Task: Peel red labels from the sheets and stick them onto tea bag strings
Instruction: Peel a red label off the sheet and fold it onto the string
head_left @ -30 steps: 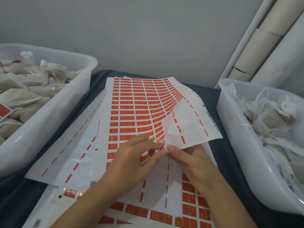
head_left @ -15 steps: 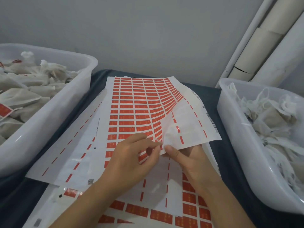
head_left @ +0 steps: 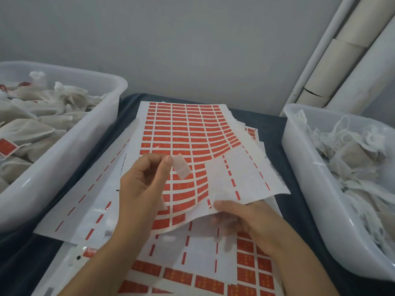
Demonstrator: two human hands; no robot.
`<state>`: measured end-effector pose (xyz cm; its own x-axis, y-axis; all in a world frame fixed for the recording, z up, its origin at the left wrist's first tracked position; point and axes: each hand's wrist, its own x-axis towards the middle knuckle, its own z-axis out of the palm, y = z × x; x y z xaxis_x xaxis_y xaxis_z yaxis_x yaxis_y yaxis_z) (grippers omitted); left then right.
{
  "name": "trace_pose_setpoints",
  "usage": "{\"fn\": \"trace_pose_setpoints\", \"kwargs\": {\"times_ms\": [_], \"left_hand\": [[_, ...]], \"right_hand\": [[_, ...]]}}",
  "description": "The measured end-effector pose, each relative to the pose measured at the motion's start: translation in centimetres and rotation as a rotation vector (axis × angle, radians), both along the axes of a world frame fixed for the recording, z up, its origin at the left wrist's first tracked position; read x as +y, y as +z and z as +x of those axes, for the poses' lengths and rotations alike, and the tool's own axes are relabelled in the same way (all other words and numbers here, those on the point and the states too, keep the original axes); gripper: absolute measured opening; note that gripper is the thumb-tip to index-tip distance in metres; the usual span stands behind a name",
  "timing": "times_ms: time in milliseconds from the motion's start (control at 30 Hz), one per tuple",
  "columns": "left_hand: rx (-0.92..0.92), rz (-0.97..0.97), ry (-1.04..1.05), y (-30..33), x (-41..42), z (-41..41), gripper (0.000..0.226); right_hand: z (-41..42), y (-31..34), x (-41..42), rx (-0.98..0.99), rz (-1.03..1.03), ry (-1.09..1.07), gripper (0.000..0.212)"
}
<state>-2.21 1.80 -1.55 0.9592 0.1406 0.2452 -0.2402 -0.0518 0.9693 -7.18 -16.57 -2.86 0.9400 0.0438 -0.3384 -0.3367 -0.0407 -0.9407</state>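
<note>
- Nearest, a lower label sheet (head_left: 192, 272) lies flat on the worktop (head_left: 275, 129), part stripped, with rows of red labels left along its near edge.
- The right hand (head_left: 241, 218) sits low and right of centre. Its thumb lies on top of the upper label sheet (head_left: 183, 129) at the near corner and its fingers go under it, so it pinches that corner and lifts it clear of the lower sheet.
- The left hand (head_left: 141, 184) is raised just left of it, fingers curled, thumb and forefinger pinching one end of a peeled label (head_left: 181, 166).
- The peeled label shows its pale back to the camera. Its long axis runs on a slant, from the fingertips at its upper left down to a free end at lower right, over the red grid. It touches nothing but the left hand.
- The upper sheet's long axis runs away from the person; its right side is bowed up by the lift, and its stripped right part carries only thin red dashes.
- Farther out, the bins flank the sheets. The right bin (head_left: 299, 159) holds tea bags (head_left: 350, 150) with loose white strings and no red tags that I can see.
- The left bin (head_left: 74, 146) holds bags, some with a red tag (head_left: 6, 147).
- As I judge it, the next move turns on this: the string needed lies right of both hands, nearer the right hand, which is busy with the sheet, while the label sits in the left.
</note>
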Motion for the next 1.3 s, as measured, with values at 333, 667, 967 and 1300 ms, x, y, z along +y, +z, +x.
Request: {"fn": "trace_pose_setpoints", "kwargs": {"times_ms": [333,667,967,1300], "left_hand": [[-0.223,0.177,-0.180,-0.4,-0.5,-0.7,0.006],[-0.495,0.522,-0.323,-0.9,-0.9,-1.2,0.012],[-0.497,0.665,-0.406,-1.4,-0.8,-1.5,0.018],[-0.515,0.731,-0.404,-1.6,-1.0,-1.5,0.021]], "right_hand": [[-0.1,1.4,1.4,-0.017,0.245,0.283,0.026],[-0.3,1.7,1.3,-0.042,0.230,-0.055,0.015],[-0.3,2.1,2.1,-0.543,-0.216,-0.323,0.047],[-0.4,1.7,2.4,-0.582,-0.269,-0.176,0.059]]}}
